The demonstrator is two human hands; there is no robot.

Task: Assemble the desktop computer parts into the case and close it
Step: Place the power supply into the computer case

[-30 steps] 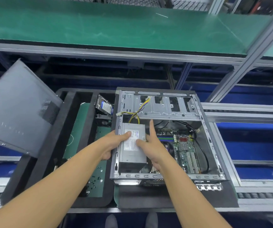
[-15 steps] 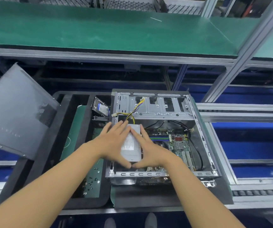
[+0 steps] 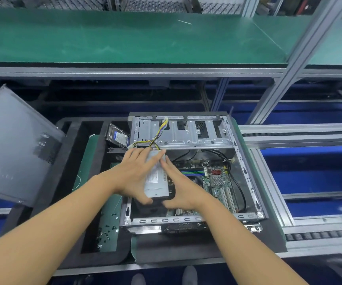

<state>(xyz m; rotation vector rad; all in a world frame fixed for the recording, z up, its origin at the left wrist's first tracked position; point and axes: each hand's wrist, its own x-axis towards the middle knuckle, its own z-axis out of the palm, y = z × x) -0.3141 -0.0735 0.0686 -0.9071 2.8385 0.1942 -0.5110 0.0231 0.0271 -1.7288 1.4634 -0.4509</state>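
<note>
The case is bare sheet metal, dull silver and stamped; the power supply inside looks like similar grey metal, with a white paper label; the side panel on the left is matt grey metal; the foam tray is black and soft-looking; the far bench mat is matt green, faintly scuffed.

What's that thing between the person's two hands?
A silver power supply, label up, lies between the left hand and right hand, inside the open case. The head view shows it.
</note>
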